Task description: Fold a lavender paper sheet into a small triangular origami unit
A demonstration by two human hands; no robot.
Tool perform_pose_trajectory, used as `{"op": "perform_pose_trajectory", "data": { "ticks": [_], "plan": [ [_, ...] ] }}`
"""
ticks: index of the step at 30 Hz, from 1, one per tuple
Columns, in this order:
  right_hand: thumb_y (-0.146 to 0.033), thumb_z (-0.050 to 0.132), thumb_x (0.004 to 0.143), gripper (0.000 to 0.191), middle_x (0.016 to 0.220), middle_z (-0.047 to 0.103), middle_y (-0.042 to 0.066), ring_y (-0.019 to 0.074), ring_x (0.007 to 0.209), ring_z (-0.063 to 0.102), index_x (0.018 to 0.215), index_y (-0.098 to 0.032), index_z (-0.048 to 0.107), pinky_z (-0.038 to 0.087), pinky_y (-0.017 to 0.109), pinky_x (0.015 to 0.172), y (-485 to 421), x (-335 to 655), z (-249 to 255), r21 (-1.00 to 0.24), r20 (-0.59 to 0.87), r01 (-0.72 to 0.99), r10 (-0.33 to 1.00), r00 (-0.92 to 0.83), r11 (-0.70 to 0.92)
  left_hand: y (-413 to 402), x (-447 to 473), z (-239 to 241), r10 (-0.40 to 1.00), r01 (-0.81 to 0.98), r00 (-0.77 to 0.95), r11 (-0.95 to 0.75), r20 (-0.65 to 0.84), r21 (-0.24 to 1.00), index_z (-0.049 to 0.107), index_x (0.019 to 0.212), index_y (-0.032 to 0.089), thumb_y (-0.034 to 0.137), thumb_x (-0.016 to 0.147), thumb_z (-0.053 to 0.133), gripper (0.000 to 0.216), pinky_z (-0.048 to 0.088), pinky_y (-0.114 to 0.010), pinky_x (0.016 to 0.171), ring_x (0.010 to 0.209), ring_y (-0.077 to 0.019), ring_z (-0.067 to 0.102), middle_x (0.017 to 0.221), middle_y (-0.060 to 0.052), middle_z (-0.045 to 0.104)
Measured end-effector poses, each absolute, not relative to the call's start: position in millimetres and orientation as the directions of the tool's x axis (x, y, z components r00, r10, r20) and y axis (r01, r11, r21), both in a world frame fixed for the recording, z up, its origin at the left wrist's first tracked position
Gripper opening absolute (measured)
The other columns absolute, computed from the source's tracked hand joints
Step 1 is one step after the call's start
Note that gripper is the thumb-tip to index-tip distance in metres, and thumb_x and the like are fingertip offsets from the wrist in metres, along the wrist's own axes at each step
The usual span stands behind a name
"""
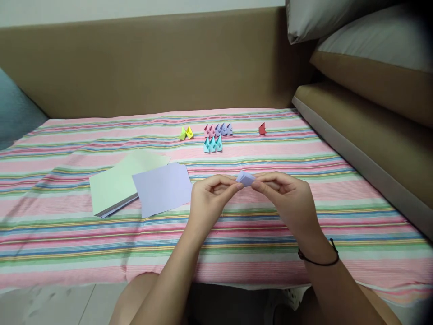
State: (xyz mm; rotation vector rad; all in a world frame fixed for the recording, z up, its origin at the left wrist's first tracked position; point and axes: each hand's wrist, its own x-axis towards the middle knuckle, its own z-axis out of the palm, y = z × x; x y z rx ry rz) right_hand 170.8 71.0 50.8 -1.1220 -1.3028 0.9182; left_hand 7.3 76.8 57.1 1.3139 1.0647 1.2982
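Note:
A small folded piece of lavender paper [245, 178] is held up between my two hands, above the striped cloth. My left hand [211, 194] pinches its left corner between thumb and fingers. On the other side, my right hand [287, 192] grips the right corner the same way. Left of my left hand lies a flat lavender sheet [164, 187], partly over a stack of pale green paper [117, 183]. Beyond my hands stand small folded paper pieces: pink and lavender ones [218, 130] in a row, turquoise ones [212, 145] in front of them.
Two yellow-green folded pieces [186, 132] stand left of the rows, and a red one [262, 128] apart on the right. The striped cloth [270, 266] covers the seat. A brown backrest [162, 67] rises behind, with stacked cushions [368, 122] at the right.

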Motion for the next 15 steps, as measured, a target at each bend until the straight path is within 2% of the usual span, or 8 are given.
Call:
{"op": "perform_pose_trajectory", "data": {
  "ticks": [4,8,12,15],
  "plan": [
    [-0.026,0.078,0.068,0.011,0.074,0.072,0.001,0.0186,0.071,0.07,0.074,-0.022,0.07,0.061,0.031,0.067,70.2,174.5,53.7,-0.951,0.308,0.035,0.949,0.072,0.307,75.0,6.1,60.2,0.983,-0.12,0.091,-0.149,0.16,0.982,0.067,0.066,0.015,0.026,0.068,0.076,0.014,0.051,-0.024,0.063,0.067,-0.0143,0.065,0.069,-0.003,0.07],
    [-0.024,0.078,0.068,0.009,0.07,0.071,0.0,0.0167,0.066,0.069,0.071,-0.021,0.07,0.06,0.028,0.063,67.5,173.8,55.5,-0.933,0.359,0.07,0.925,0.127,0.353,73.5,7.1,60.2,0.987,-0.168,0.108,-0.097,0.117,0.981,0.066,0.066,0.014,0.025,0.068,0.076,0.015,0.051,-0.023,0.063,0.065,-0.0128,0.064,0.067,-0.003,0.069],
    [-0.027,0.076,0.07,0.011,0.069,0.072,0.001,0.016,0.065,0.07,0.071,-0.019,0.069,0.061,0.026,0.063,65.6,169.6,55.2,-0.961,0.276,0.071,0.949,0.15,0.268,75.0,9.6,56.7,0.994,-0.187,0.095,-0.036,0.054,0.982,0.066,0.065,0.013,0.026,0.069,0.075,0.016,0.052,-0.023,0.065,0.065,-0.0122,0.065,0.066,-0.002,0.069],
    [-0.029,0.076,0.07,0.014,0.069,0.073,0.002,0.0158,0.065,0.071,0.069,-0.017,0.068,0.061,0.024,0.063,66.2,166.9,53.1,-0.984,0.176,0.048,0.973,0.15,0.171,76.6,11.2,54.1,0.997,-0.211,0.068,0.041,-0.027,0.977,0.068,0.074,0.014,0.025,0.065,0.078,0.018,0.054,-0.024,0.066,0.064,-0.0131,0.066,0.066,-0.001,0.07]
  ]
}}
